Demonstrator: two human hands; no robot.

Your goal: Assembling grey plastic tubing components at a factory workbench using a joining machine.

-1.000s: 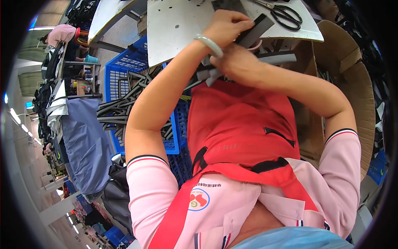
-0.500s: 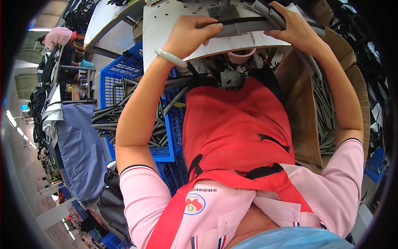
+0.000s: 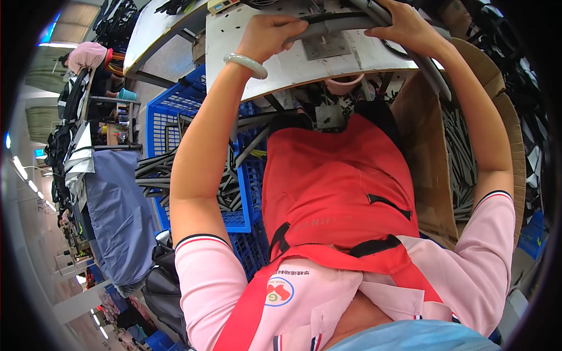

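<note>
My left hand (image 3: 270, 36) pinches the left end of a grey foam tube (image 3: 336, 26) with a black strip along its far side, thumb against fingers. My right hand (image 3: 411, 28) is closed around the tube's other end. The tube is held level over the white worktable (image 3: 257, 79), across a square metal plate (image 3: 329, 47) set in the tabletop. More grey tubing passes by my right hand, and one length (image 3: 430, 75) slants down toward the carton. Where these lengths cross in my right hand, my fingers hide them.
At left stands a blue plastic crate (image 3: 249, 175) heaped with grey tubes. On the right is an open cardboard carton (image 3: 417, 158) with many more. A pink tub (image 3: 344, 86) sits under the table. Another person (image 3: 88, 57) bends over at far left.
Both hands have moved slightly away from me with the tube, uncovering the metal plate on its near side. The view has shifted a little.
</note>
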